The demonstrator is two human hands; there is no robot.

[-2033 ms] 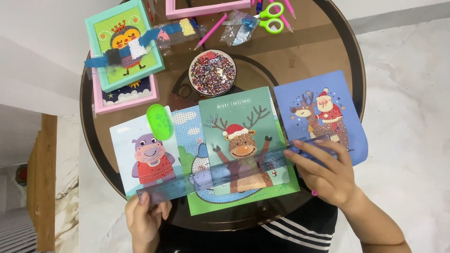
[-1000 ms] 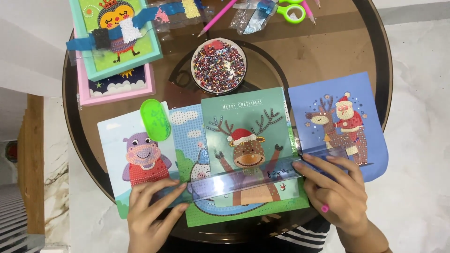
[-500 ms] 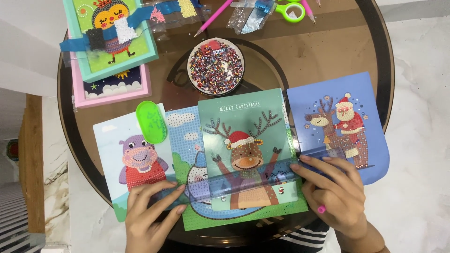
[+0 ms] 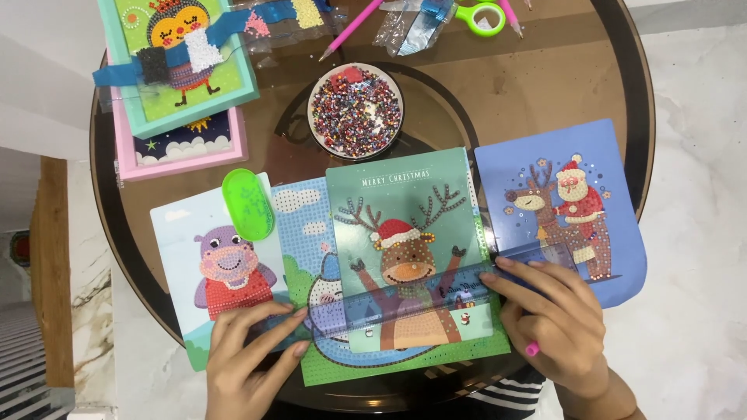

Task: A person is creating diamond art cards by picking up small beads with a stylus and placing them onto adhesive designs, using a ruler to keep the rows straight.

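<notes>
A clear blue ruler lies slanted across a green card with a reindeer picture. My left hand presses its fingertips on the ruler's left end, over the hippo card. My right hand presses the ruler's right end flat with its fingers and has a pink pen tucked under the palm. The card under the reindeer one shows a blue dotted sky. A blue card with a reindeer and a red-suited figure lies to the right.
A round bowl of mixed coloured beads stands behind the cards, beside a green oval tray. Framed bead pictures are stacked at the back left. Pink pens, plastic bags and green scissors lie at the back of the round glass table.
My left hand has slid up onto the ruler's left end and now presses it. The ruler has shifted slightly on the reindeer card. The view has moved a little.
</notes>
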